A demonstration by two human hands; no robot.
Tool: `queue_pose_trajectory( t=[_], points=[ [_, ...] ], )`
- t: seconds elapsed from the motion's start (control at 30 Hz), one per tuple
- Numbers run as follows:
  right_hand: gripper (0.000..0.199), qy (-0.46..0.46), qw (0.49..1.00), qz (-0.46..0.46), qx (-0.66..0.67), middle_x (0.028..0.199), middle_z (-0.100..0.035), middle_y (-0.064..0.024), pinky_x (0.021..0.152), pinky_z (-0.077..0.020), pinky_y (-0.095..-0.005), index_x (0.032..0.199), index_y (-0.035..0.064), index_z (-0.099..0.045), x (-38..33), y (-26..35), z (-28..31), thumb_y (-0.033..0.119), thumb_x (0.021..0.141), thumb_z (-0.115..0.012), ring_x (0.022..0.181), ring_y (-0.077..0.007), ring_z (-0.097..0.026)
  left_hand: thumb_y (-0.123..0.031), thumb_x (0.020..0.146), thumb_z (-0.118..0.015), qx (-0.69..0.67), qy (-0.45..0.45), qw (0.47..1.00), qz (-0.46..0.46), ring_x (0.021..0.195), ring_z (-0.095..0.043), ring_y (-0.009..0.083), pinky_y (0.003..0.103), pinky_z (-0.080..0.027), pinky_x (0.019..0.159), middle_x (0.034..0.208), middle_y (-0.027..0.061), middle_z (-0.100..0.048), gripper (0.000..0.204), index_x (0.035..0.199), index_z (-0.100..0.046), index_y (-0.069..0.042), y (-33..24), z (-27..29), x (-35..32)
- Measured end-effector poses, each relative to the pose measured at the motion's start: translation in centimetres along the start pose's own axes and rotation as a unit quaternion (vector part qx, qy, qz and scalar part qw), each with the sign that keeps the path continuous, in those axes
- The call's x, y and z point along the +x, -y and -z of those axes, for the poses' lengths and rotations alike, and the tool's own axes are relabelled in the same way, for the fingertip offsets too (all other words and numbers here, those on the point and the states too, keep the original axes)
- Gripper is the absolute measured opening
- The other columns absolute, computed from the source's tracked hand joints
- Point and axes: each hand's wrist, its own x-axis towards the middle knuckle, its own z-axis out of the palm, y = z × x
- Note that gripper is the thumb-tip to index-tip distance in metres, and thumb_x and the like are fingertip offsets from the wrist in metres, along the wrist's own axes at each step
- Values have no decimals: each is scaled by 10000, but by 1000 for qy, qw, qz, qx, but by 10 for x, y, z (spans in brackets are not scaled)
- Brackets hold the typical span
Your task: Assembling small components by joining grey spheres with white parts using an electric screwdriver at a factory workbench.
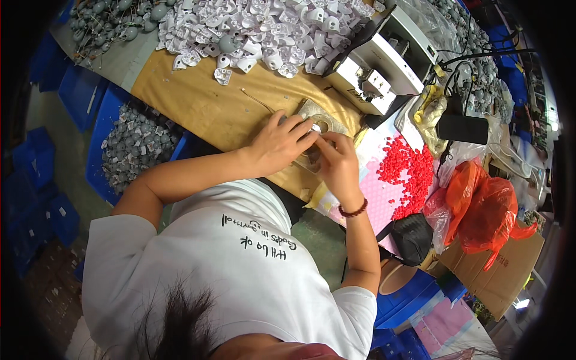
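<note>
My left hand (pixel 281 145) reaches over a brownish block-like fixture (pixel 329 114) with a round opening, its fingers bent and closed together at the fixture. My right hand (pixel 338 161), with a dark red beaded bracelet at the wrist, pinches at the same spot. Between the fingertips of both hands shows a small white piece (pixel 315 128), mostly covered, so its kind is hard to make out. Beside my left fingers, a bit of something grey and rounded peeks out, and a thin wire (pixel 258 99) runs off from there across the tan table cover (pixel 198 102).
White plastic housings (pixel 258 30) are heaped at the back. Grey bulb-like parts fill a blue bin (pixel 96 150) at left. A metal bench machine (pixel 384 66) stands behind right. Small red caps (pixel 408 171) cover a pink sheet; a phone (pixel 462 129) and a red bag (pixel 489 204) lie further right.
</note>
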Motion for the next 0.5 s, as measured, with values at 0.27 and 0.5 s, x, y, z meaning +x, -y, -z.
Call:
queue_pose_trajectory(
  t=[0.27,0.5],
  points=[
    [485,0,978,-151,146,1245,-620,-180,1023,-446,-382,1264,25,-549,-39,-33,31,-36,802,-685,1219,-345,-564,-145,861,-543,24,48,998,-29,1157,-527,268,470,-384,982,1260,129,-574,368,1218,-602,-81,4,1,3],
    [400,-80,989,-116,48,1198,-570,-217,961,-474,-408,1142,17,-547,-51,-49,-15,-95,775,-657,1099,-368,-574,-130,863,-539,4,39,998,-39,1155,-544,265,430,-404,972,1237,127,-584,360,1213,-603,-75,8,1,4]
  ],
)
